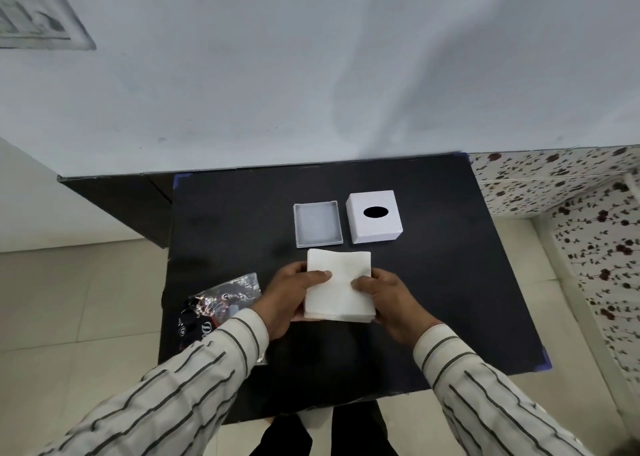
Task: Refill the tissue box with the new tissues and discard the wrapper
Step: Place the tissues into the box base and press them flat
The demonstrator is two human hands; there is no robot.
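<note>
Two hands: both are gripping one stack of white tissues [338, 284], thumbs lying on top and fingers curling under its edges.
Left hand [289, 299]: it is clamping the stack's left side, its thumb pressing flat across the top sheet; a striped sleeve [194, 369] is covering the wrist.
Right hand [389, 299]: it is clamping the stack's right side, thumb pointing inward toward the left thumb without touching it.
Tissues: the stack is sitting between the two hands, near the middle of the black desk [450, 282]; whether it is resting on the surface or being lifted, I cannot tell.
Wrapper [221, 299]: crinkled clear plastic with dark print is lying just outside the left hand, partly running under the left sleeve.
Box base [317, 224]: the shallow grey tray is lying open-side up just beyond the left hand's fingertips, close to the stack's far edge.
Box cover [374, 217]: the white cover with a dark oval slot is standing beyond the right hand, just beside the tray but apart from it.
</note>
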